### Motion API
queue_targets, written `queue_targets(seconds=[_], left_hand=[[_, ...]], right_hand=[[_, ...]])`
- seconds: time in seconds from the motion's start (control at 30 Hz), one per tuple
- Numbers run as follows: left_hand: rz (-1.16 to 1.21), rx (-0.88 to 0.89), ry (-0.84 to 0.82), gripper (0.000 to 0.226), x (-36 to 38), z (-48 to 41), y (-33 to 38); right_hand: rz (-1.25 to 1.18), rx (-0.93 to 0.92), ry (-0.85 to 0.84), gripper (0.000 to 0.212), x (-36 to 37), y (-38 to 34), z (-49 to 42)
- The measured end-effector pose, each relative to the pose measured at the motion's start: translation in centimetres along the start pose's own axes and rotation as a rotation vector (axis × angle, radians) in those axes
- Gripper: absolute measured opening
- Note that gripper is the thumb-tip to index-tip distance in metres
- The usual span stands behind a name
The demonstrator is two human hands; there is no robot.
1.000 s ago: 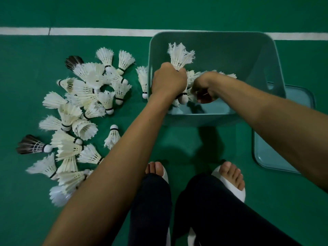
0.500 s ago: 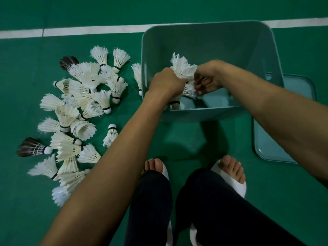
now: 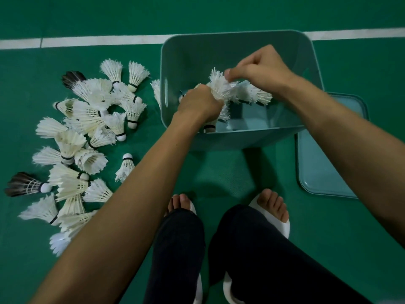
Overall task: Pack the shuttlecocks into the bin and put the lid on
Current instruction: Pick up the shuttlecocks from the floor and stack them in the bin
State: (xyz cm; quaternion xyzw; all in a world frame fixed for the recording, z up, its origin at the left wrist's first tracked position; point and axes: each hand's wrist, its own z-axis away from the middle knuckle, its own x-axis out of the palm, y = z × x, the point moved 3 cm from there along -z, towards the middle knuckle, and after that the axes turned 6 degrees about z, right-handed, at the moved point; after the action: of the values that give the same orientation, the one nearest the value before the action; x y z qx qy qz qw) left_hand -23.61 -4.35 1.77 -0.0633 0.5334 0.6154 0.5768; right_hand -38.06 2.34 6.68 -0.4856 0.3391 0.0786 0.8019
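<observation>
Most of the shuttlecocks [image 3: 221,89] are hiding under the left hand [image 3: 197,104], its grip curling round them in the bin [image 3: 241,39], right hand [image 3: 260,66] pinching their feathers.

Shuttlecocks [image 3: 87,137] lie left of bin [image 3: 241,139]; lid [image 3: 324,163] right.

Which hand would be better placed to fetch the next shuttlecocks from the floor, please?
Probably the left hand: the loose shuttlecocks lie left of the bin, on its side. The right hand is nearer the lid.
</observation>
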Motion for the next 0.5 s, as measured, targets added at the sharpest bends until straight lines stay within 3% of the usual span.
queue_targets(seconds=[0.1,0.2,0.37,0.5], left_hand=[[-0.035,0.016,0.007,0.026,-0.1,-0.3,0.1],[-0.051,0.032,-0.017,0.027,-0.2,-0.6,0.5],[-0.071,-0.109,0.02,0.026,-0.9,-0.4,-0.9],[-0.144,-0.185,-0.085,0.059,-0.4,0.1,-1.2]], right_hand=[[0.053,-0.093,-0.025,0.021,0.4,-0.5,0.2],[0.194,-0.066,-0.048,0.013,0.9,-0.2,-0.8],[0.407,0.324,0.103,0.015,-0.7,2.7,-2.4],[0.344,0.501,0.04,0.005,1.1,4.2,-2.7]])
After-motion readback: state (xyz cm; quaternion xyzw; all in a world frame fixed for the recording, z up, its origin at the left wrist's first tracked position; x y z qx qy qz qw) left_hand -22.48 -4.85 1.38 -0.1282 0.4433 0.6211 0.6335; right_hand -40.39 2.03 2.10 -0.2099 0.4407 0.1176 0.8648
